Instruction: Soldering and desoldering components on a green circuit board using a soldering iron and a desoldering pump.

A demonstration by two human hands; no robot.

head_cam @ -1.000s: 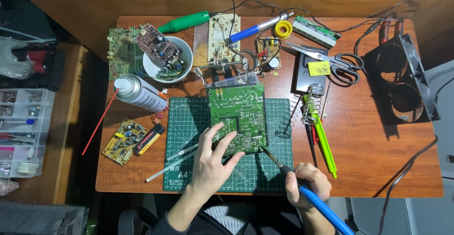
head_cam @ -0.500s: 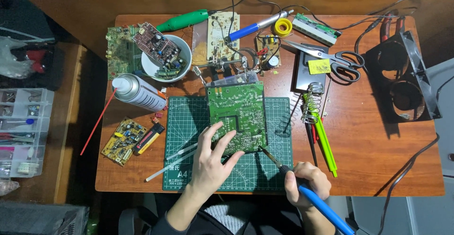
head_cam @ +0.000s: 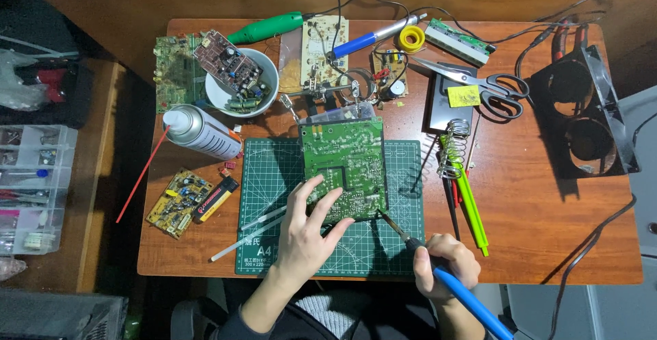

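A green circuit board (head_cam: 344, 165) lies solder side up on a green cutting mat (head_cam: 270, 169) in the middle of the wooden desk. My left hand (head_cam: 308, 234) rests on the board's near left corner, fingers spread and pressing it down. My right hand (head_cam: 445, 266) grips a blue-handled soldering iron (head_cam: 472, 302). The iron's tip touches the board's near right edge.
Around the mat lie a spray can (head_cam: 200, 132), a white bowl (head_cam: 241, 83) holding a small board, a yellow board (head_cam: 178, 202), scissors (head_cam: 482, 87), a solder reel (head_cam: 411, 37), green and red tools (head_cam: 469, 206) and a black fan (head_cam: 582, 114). A parts organiser (head_cam: 31, 186) stands at left.
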